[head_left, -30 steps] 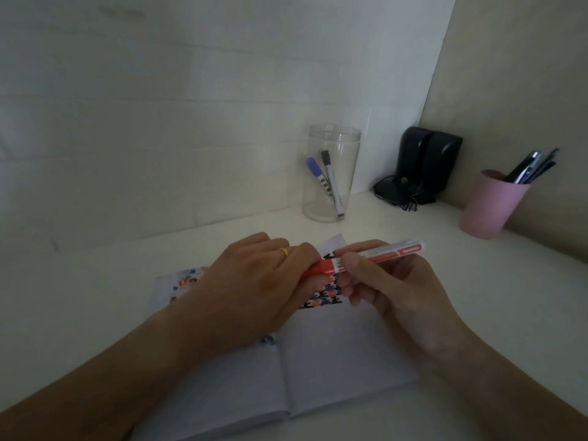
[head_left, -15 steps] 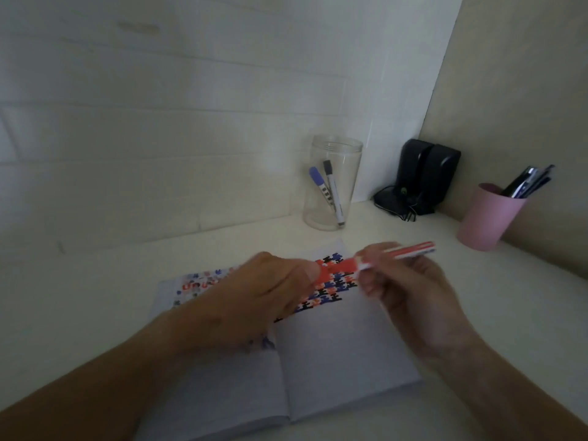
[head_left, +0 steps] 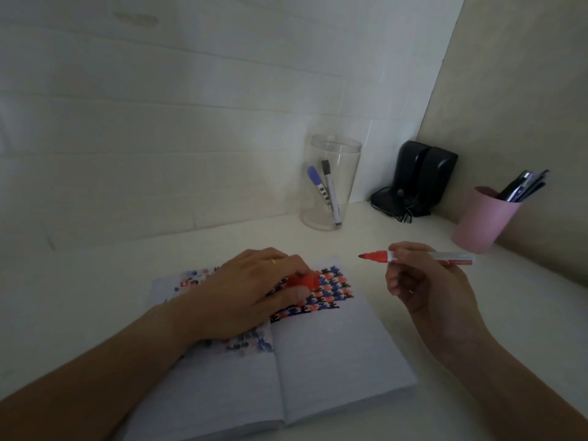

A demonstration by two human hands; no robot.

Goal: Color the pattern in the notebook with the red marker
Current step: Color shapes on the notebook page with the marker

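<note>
Red marker (head_left: 416,256), uncapped, lies level in the right hand (head_left: 426,291), which pinches its barrel between thumb and fingers above the white desk (head_left: 95,281), tip pointing toward 9 o'clock. Its red cap (head_left: 304,281) sits at 8 o'clock from that tip, gripped in the curled fingers of the left hand (head_left: 248,291), which rests on the open notebook (head_left: 334,361). Beneath the cap, across the top of the right-hand page, runs the pattern (head_left: 331,289) of red, blue and black shapes (fainter marks show on the left page). At 12 o'clock from the notebook stands a clear jar (head_left: 331,183) holding two markers against the white wall. Black speakers (head_left: 423,176) fill the corner at 1 o'clock, and a pink cup (head_left: 480,221) of pens stands at 2 o'clock.
</note>
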